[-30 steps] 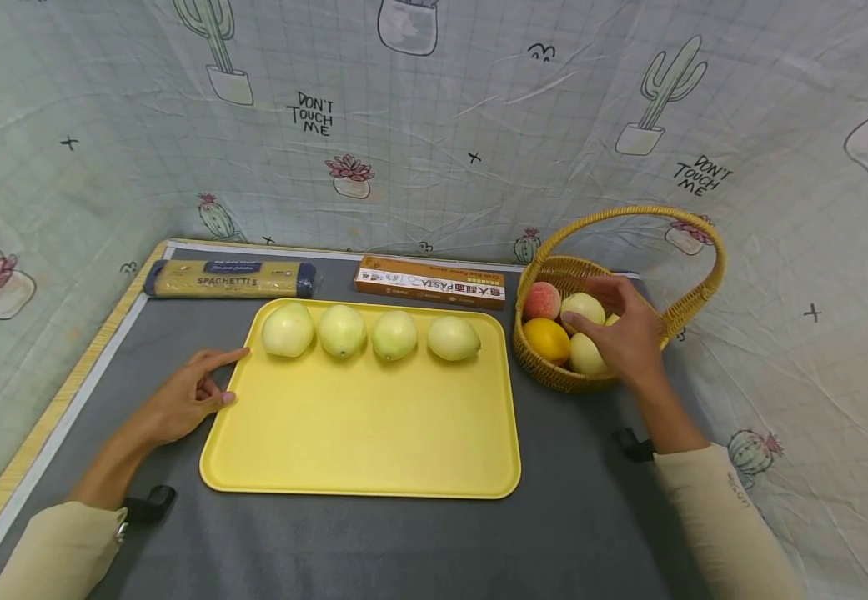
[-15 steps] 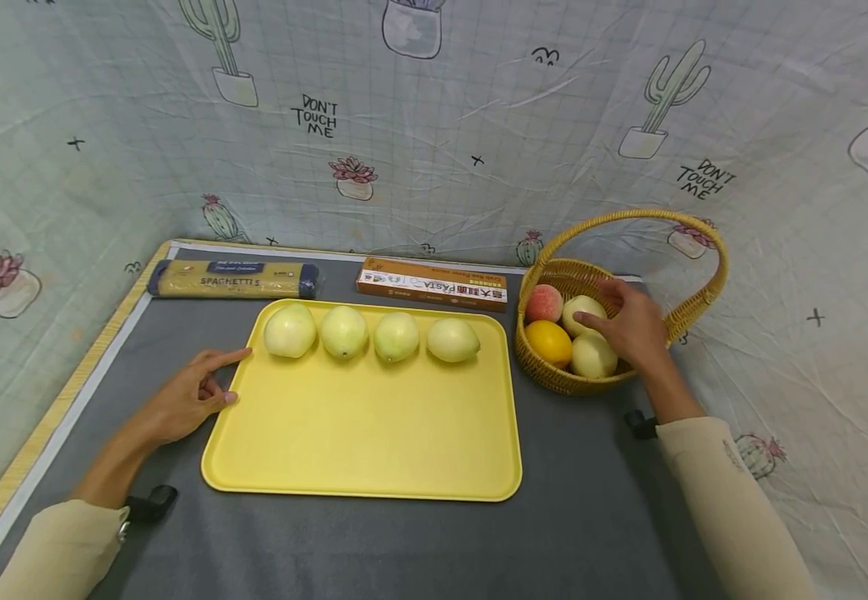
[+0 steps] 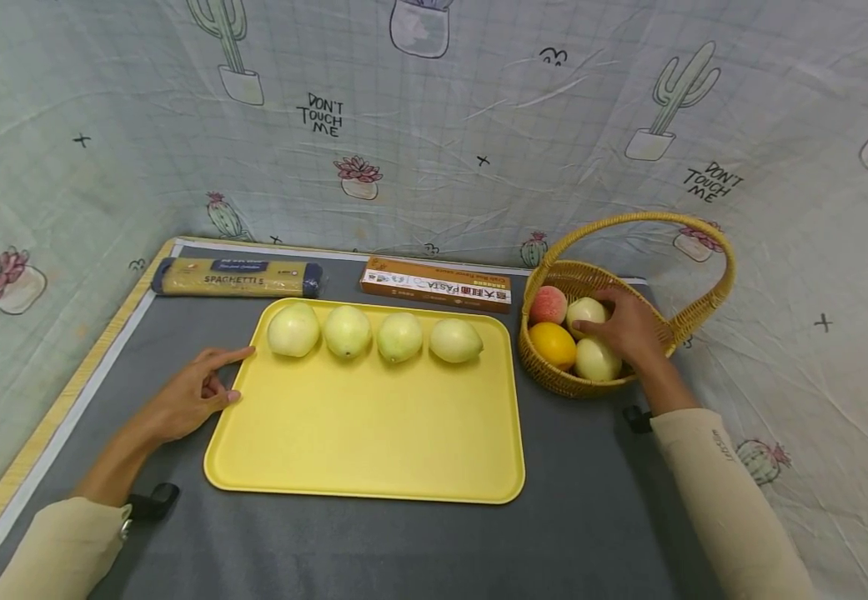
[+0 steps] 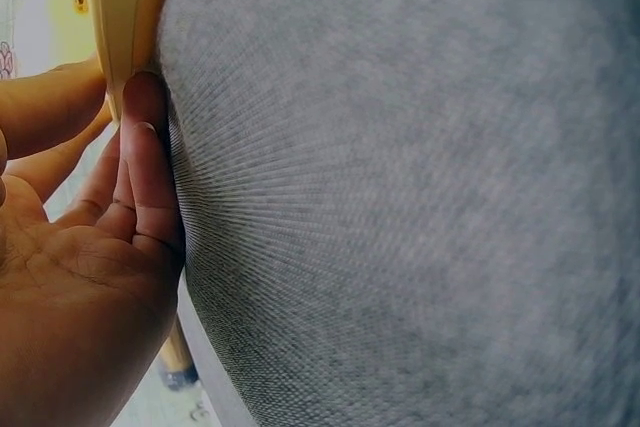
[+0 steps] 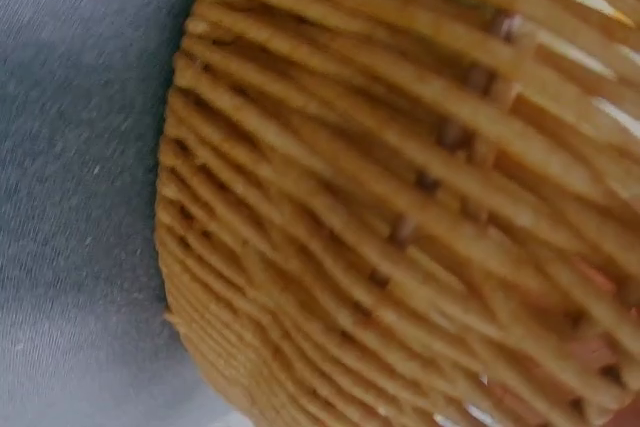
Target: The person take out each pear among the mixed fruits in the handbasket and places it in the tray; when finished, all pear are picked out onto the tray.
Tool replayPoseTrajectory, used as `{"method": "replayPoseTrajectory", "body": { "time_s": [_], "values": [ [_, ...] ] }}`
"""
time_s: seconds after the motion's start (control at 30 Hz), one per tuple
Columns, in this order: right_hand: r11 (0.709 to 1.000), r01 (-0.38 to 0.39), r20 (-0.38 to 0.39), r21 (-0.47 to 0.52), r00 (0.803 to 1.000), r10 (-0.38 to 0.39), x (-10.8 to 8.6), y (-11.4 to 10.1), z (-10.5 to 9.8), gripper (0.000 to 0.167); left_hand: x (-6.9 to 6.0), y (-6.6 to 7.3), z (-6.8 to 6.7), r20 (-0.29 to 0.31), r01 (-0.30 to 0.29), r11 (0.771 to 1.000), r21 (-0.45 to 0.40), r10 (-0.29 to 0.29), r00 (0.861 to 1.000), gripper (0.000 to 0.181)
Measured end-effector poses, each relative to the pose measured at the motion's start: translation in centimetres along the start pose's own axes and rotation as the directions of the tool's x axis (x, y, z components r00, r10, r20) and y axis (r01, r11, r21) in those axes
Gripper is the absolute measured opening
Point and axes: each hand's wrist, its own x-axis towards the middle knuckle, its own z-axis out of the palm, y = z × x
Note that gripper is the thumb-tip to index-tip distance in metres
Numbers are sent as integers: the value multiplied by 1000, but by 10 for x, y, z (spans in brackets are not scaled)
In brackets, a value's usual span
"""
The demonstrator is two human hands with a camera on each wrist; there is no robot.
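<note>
My left hand (image 3: pixel 188 398) holds the left rim of the yellow tray (image 3: pixel 373 433), its index finger and thumb at the edge. In the left wrist view, fingers (image 4: pixel 150 172) bend against the tray's rim (image 4: pixel 125 17). Several pale yellow-green fruits (image 3: pixel 347 332) lie in a row along the tray's far side. My right hand (image 3: pixel 632 329) reaches into the wicker basket (image 3: pixel 554 379) and grips a pale yellow-green fruit (image 3: pixel 585 312) between thumb and fingers. Around it sit another pale fruit (image 3: pixel 597 360), an orange (image 3: pixel 552 346) and a peach (image 3: pixel 549 305). Only basket weave (image 5: pixel 400 187) fills the right wrist view.
A spaghetti pack (image 3: pixel 237 278) and a brown pasta box (image 3: pixel 436 283) lie behind the tray, near the cactus-print cloth (image 3: pixel 434 125). The basket's tall handle (image 3: pixel 651 218) arches over its opening. Dark grey cloth (image 3: pixel 373 550) covers the table.
My right hand has shifted slightly inside the basket and its fingers have closed on the rear pale fruit. The left hand stays at the tray's rim.
</note>
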Motion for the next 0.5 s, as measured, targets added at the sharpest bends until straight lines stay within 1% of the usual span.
{"method": "replayPoseTrajectory", "body": {
  "time_s": [0.27, 0.5],
  "values": [
    [1000, -1, -21, 7, 1000, 1, 0, 3, 2, 64, 1, 0, 0, 3, 12, 1000, 3, -12, 1000, 67],
    [997, -24, -81, 74, 996, 30, -3, 0, 0, 66, 1, 0, 1, 1, 12, 1000, 3, -12, 1000, 66]
  ]
}}
